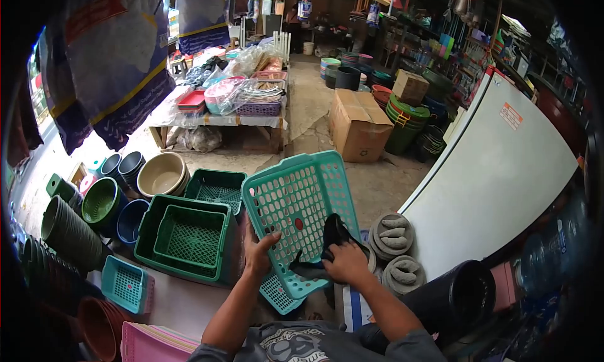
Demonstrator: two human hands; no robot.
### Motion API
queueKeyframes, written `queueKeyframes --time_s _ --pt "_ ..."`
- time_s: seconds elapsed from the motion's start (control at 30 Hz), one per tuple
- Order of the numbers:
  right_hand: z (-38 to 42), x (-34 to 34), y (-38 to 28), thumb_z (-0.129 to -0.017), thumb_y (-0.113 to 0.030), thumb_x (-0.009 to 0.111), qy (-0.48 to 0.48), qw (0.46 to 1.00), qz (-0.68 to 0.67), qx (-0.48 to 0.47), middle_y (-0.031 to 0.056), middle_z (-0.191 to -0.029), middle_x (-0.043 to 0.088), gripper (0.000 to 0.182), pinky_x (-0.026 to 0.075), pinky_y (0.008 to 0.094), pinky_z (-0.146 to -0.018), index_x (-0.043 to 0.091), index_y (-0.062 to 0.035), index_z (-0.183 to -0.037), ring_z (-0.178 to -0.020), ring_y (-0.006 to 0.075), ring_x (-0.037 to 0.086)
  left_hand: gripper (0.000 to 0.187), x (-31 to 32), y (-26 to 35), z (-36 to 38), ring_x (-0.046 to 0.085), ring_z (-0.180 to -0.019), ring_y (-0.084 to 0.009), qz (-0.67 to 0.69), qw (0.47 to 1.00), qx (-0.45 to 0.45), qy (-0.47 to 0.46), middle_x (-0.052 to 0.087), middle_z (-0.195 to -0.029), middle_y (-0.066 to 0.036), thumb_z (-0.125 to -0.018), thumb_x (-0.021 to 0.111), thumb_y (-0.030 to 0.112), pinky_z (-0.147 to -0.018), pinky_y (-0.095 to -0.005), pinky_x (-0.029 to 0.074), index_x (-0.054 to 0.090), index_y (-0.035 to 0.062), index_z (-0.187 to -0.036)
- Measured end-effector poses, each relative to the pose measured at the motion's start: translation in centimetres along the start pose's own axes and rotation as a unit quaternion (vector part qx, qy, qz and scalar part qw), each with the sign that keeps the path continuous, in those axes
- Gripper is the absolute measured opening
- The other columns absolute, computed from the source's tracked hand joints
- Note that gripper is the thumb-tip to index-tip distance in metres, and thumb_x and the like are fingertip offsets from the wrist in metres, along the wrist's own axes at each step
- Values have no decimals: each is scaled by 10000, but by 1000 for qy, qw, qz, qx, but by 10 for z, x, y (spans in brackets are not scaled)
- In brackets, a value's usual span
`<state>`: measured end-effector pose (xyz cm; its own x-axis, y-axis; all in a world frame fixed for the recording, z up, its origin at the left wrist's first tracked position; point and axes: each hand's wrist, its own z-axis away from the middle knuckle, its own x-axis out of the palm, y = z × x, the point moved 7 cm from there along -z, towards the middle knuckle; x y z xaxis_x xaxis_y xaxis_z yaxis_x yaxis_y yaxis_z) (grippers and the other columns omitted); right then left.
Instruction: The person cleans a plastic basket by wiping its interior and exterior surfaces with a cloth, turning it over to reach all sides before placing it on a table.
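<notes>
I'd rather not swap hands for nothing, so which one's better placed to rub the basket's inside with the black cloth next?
Probably your right hand: it has the black cloth at the inside of the teal basket. Your left hand grips the basket's left side, supporting it.

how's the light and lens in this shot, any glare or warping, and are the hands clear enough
Head view: daylight blows out the left side around the hanging bags, while the back is dim; head view: wide-angle distortion seems to bow the white panel, with corners black; head view: left hand, right hand and basket look fairly clear.
</notes>
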<state>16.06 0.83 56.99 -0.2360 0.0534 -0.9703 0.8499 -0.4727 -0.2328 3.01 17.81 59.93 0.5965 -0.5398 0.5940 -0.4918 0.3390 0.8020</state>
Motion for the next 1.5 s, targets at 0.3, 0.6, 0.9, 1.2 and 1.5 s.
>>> queueKeyframes --time_s 0.3,0.6,0.9,1.2,1.5 --pt "14 36 -61 -753 -181 654 -126 895 -410 -124 184 -1085 618 448 446 382 -909 557 -76 -1177 -1063 333 582 960 -5 -2 2 500 -1153 -269 -19 998 58 30 434 -1322 -167 -649 685 54 -953 -364 430 181 30 -1466" --pt "3 18 -8 -718 -189 650 162 985 -52 -11 199 -1162 566 535 450 431 -881 517 -38 -1214 -1041 341 569 898 2 3 9 543 -1087 -265 -30 999 43 3 504 -1225 -156 -640 682 134 -930 -381 448 256 33 -1424" --pt "-2 42 -58 -741 -20 625 -101 825 -552 -65 131 -1090 617 515 444 321 -926 488 -22 -1238 -1044 214 585 909 -17 -27 -1 536 -1086 -237 13 1000 -21 -6 492 -1258 -148 -715 695 125 -921 -344 438 191 68 -1471" --pt "14 28 -99 -758 -9 591 -162 854 -491 -55 111 -1208 534 630 383 292 -991 371 -38 -1348 -1144 201 516 755 -28 -43 6 554 -1009 -200 28 997 -68 5 534 -1185 -116 -762 691 196 -874 -338 450 320 59 -1405" --pt "-34 -4 -102 -799 15 496 42 807 -581 -95 155 -1252 510 618 388 317 -986 320 -42 -1389 -1160 239 512 694 -38 -75 17 539 -1052 -207 60 993 -90 -40 516 -1174 -88 -849 635 466 -899 -344 453 345 91 -1356"
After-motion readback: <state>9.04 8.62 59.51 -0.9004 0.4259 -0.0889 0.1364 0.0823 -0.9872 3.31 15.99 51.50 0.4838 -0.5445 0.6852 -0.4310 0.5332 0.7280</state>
